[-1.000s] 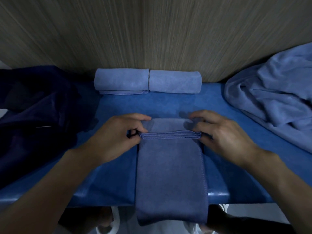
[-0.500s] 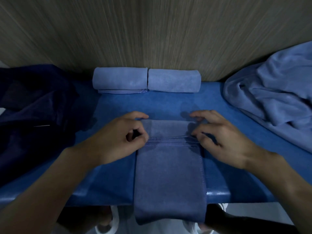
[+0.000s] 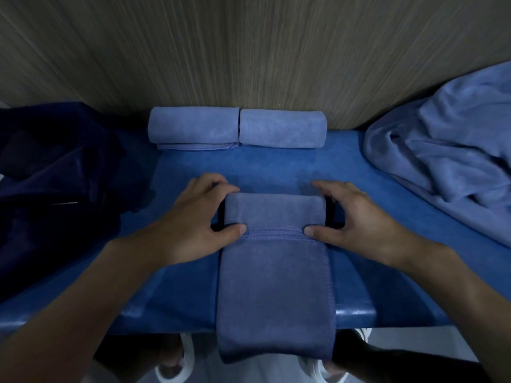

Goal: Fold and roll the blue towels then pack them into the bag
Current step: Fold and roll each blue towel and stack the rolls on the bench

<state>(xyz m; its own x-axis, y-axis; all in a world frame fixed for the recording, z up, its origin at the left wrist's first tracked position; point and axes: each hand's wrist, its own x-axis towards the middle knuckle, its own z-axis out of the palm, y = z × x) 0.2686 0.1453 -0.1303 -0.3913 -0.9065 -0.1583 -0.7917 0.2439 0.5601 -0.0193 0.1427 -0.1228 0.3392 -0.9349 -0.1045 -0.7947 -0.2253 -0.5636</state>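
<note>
A long folded blue towel (image 3: 273,294) lies down the middle of the blue table (image 3: 387,261), its near end hanging over the front edge. Its far end is turned into a short thick roll (image 3: 272,210). My left hand (image 3: 199,219) grips the roll's left end, fingers over the top, thumb on the near side. At the right end my right hand (image 3: 348,214) grips it the same way. Two finished towel rolls (image 3: 193,125) (image 3: 282,128) lie side by side against the wooden wall. A dark navy bag (image 3: 55,183) slumps at the left.
A pile of loose light-blue towels (image 3: 453,156) covers the table's right end. A wood-grain wall (image 3: 249,51) stands right behind the table. Below the front edge I see white shoes (image 3: 171,366) on the floor.
The roll at the towel's far end has grown thicker and wider. Both hands have shifted from pinching the folded edge to grasping the roll's ends with thumbs at the near seam.
</note>
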